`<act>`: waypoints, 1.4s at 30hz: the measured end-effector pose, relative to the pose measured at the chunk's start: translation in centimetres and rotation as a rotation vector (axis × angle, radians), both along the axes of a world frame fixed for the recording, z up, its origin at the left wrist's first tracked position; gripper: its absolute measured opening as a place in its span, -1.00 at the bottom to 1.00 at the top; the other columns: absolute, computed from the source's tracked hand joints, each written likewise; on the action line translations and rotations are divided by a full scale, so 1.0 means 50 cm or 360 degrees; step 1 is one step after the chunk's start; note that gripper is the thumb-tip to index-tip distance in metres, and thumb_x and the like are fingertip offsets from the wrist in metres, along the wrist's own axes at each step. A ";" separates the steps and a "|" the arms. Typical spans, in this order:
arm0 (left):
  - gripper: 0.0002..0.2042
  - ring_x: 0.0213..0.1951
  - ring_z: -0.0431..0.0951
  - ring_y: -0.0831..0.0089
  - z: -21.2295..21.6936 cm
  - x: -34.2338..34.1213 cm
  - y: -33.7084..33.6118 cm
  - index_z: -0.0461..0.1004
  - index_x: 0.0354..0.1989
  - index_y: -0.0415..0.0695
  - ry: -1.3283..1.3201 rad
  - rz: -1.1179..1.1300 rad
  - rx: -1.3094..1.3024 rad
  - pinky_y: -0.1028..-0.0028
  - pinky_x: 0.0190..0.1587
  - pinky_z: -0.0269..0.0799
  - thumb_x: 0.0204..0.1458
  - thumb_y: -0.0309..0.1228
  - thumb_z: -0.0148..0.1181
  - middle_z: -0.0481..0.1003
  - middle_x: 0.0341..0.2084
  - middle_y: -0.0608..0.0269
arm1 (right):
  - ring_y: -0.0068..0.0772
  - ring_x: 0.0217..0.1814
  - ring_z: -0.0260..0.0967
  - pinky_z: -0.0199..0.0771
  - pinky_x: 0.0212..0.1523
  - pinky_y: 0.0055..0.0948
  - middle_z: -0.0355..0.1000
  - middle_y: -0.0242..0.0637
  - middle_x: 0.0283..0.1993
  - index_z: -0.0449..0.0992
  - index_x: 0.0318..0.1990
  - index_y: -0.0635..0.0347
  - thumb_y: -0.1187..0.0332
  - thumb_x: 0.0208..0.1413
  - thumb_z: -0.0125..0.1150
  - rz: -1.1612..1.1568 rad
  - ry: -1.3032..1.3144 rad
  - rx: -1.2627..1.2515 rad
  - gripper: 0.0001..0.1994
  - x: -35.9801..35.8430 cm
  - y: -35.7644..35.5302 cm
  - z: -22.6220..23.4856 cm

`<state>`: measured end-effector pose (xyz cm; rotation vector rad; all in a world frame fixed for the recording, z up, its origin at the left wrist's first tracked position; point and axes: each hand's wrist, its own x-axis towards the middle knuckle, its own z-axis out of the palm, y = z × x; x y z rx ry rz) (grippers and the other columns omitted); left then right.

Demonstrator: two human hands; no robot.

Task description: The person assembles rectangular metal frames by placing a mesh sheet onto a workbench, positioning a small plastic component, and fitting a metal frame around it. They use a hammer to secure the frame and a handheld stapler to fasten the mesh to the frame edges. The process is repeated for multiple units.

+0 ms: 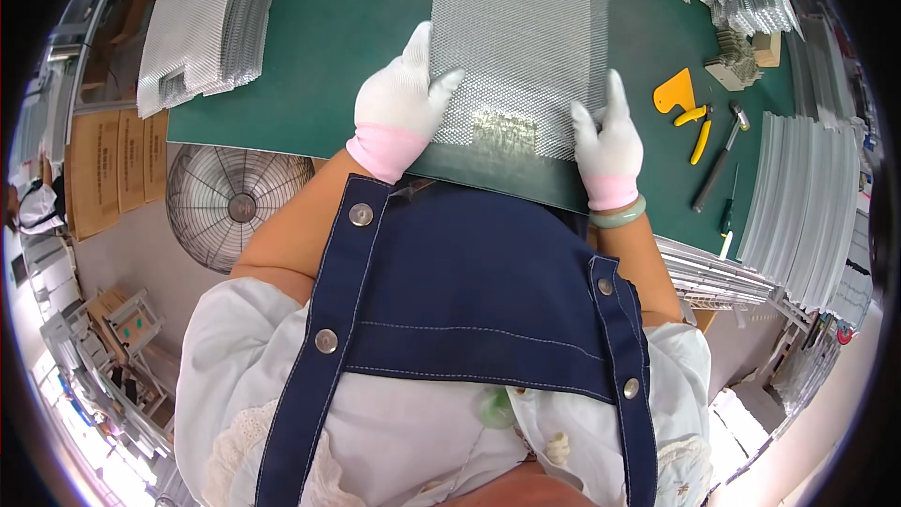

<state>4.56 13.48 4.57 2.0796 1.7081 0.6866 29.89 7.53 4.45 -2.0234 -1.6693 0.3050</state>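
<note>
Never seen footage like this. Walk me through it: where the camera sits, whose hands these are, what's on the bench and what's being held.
The single picture comes from a fisheye camera on a person's head, looking down, so straight edges bend near the rim. Both forearms belong to that person, who wears white gloves and a navy apron. The left hand and right hand press on the near corners of a silvery mesh sheet lying flat on a green work mat. More mesh sheets are stacked at upper left. To the right lie a yellow scraper, yellow-handled pliers and a hammer. A fan stands on the floor, lower left.
</note>
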 end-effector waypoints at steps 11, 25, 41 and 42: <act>-0.34 -0.39 0.57 0.20 0.033 -0.011 -0.016 0.28 0.27 -0.26 -0.0067 -0.0073 0.0084 0.33 -0.29 0.50 0.08 -0.11 0.27 0.53 -0.45 0.07 | -0.14 -0.45 0.51 0.51 -0.38 -0.28 0.53 -0.17 -0.39 0.25 0.33 0.25 0.12 0.14 0.29 0.0032 -0.0001 0.0097 -0.33 -0.005 -0.030 0.008; -0.40 -0.14 0.59 -0.04 0.009 0.014 0.015 0.26 0.21 -0.29 0.0270 -0.0020 -0.0442 0.16 -0.08 0.51 0.11 -0.12 0.19 0.56 -0.19 -0.18 | 0.05 -0.20 0.52 0.53 -0.21 -0.11 0.55 0.00 -0.20 0.28 0.29 0.20 0.06 0.21 0.13 0.0111 -0.0336 -0.0310 -0.42 -0.003 0.003 -0.018; -0.43 -0.24 0.59 -0.02 -0.026 0.003 -0.007 0.29 0.21 -0.28 0.0121 -0.0034 -0.0163 0.19 -0.19 0.52 0.08 -0.23 0.23 0.55 -0.19 -0.14 | -0.01 -0.25 0.52 0.54 -0.26 -0.13 0.53 -0.09 -0.24 0.31 0.27 0.12 0.09 0.24 0.07 0.0176 -0.0390 -0.0266 -0.49 -0.002 0.001 -0.028; -0.43 -0.23 0.59 -0.02 -0.010 0.005 -0.005 0.29 0.21 -0.28 0.0154 -0.0004 -0.0267 0.19 -0.18 0.51 0.08 -0.23 0.23 0.55 -0.16 -0.12 | -0.01 -0.25 0.52 0.54 -0.25 -0.13 0.53 -0.10 -0.24 0.31 0.27 0.11 0.08 0.25 0.06 0.0183 -0.0398 -0.0306 -0.49 -0.002 0.004 -0.026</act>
